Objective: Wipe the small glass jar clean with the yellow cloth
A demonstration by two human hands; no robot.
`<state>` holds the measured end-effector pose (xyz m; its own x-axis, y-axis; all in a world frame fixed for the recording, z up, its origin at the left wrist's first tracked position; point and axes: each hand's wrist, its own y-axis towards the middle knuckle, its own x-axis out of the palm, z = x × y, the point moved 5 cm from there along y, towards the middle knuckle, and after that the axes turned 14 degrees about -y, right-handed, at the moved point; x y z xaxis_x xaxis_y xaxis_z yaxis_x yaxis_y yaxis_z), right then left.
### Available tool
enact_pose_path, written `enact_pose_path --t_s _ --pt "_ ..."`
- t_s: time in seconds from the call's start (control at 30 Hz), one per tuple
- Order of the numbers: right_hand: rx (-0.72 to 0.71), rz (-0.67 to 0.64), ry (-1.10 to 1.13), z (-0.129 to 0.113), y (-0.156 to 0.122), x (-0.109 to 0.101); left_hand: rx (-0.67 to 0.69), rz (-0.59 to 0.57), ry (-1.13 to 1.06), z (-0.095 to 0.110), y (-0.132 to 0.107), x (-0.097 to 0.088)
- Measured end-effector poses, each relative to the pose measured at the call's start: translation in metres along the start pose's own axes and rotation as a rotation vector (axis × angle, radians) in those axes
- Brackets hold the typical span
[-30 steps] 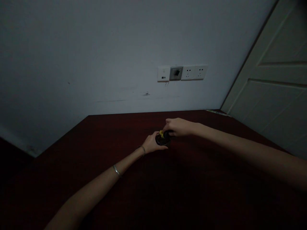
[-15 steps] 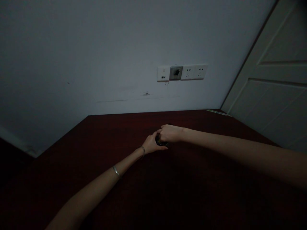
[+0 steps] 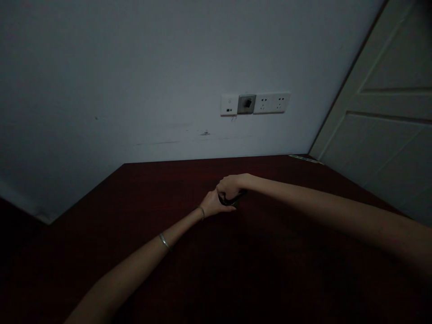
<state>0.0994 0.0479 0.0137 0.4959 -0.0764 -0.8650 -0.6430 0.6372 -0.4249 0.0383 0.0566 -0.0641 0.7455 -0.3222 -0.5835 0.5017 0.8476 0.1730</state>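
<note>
"When you read it from the left, what comes first?"

"The bare left arm (image 3: 131, 272), wearing a broad silver-coloured bangle (image 3: 164, 240) and, at the wrist, a thin metal bracelet (image 3: 201, 212). Then the left hand (image 3: 212, 203), curved around the left side of a dark, glossy, round container (image 3: 228, 202), thumb along the near edge."

"Where is that container?"

"Near the middle of the dark red, wood-like surface (image 3: 162, 184), between the two hands."

"And the right hand (image 3: 231, 185)?"

"Bent over the container, fingers drawn in narrow and pointing down. Something dark (image 3: 241, 193) shows beneath it — I can't tell what it is, or whether the fingers grip anything."

"Further right?"

"A long row of socket and switch plates (image 3: 255, 104) on the pale, scuffed wall (image 3: 151, 81), a thin printed strip (image 3: 305, 159) at the far corner, and a whitish panelled door (image 3: 384, 103)."

"So which step is in hand?"

"Working at the container, I'd judge: the left hand braces, the right does the fine part. The next move seems to call for a firm left hold — no sliding or tipping — and small, careful finger movements from the right."
</note>
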Motion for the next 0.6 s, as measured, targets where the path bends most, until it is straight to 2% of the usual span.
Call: enact_pose_path --t_s 0.4,0.6 --pt "0.047 -0.096 0.396 0.02 0.005 -0.002 0.004 -0.007 -0.026 0.004 -0.005 -0.004" --pt "0.104 -0.063 0.593 0.039 -0.012 -0.002 -0.005 0.01 -0.046 0.001 -0.005 -0.004"
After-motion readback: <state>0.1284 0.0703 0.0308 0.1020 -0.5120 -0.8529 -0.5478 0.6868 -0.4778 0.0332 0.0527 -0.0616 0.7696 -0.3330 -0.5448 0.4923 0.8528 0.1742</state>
